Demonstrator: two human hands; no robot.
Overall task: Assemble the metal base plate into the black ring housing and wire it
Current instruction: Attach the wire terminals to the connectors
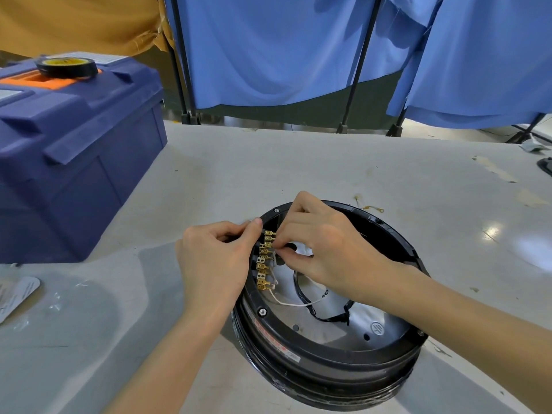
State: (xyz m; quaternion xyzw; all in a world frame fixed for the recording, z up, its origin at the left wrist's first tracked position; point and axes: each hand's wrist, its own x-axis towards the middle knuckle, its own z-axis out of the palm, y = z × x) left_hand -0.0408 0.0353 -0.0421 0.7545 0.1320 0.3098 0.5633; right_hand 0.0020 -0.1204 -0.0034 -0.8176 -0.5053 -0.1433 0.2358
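Base plate inside ring housing, toolbox left.

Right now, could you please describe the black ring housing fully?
The black ring housing is glossy, seemingly plastic, round, open above, on the table. Screws dot its rim; the metal base plate sits inside, brass terminals along its left wall. The left hand pinches that wall; the right hand pinches one terminal.

We see a pale counter bearing a blue toolbox at left, the black ring housing centrally, loose yellow wires beyond.
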